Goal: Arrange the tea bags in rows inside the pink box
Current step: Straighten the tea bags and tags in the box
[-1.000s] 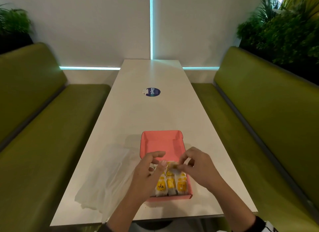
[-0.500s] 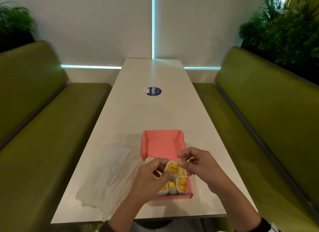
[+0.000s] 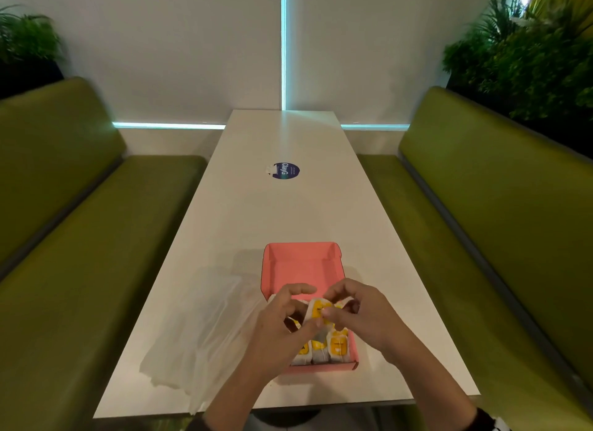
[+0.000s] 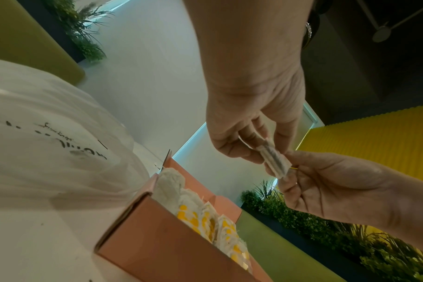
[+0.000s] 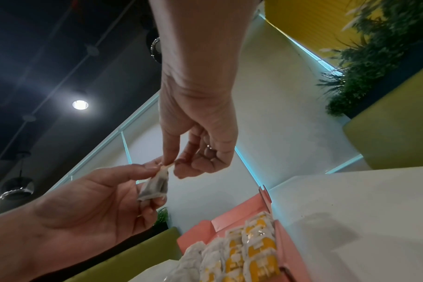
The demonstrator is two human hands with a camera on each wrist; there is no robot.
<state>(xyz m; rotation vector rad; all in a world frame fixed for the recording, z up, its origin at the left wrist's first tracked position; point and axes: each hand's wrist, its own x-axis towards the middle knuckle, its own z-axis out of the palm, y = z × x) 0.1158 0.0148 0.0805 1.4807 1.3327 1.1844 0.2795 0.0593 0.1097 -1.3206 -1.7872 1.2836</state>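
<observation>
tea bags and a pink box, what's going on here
A person is packing tea bags into a pink box on a white table. Both the left hand and the right hand pinch one tea bag in the air above the box. The near part of the box already holds a row of tea bags; the far part is bare. A clear plastic bag lies on the table to the left of the box.

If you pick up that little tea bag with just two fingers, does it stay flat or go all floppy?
Probably floppy: the tea bag hangs down from the pinch of the right hand and left hand and looks soft, like thin paper. Likely very light too, since fingertips alone hold it above the pink box. It might tear if tugged hard.
</observation>
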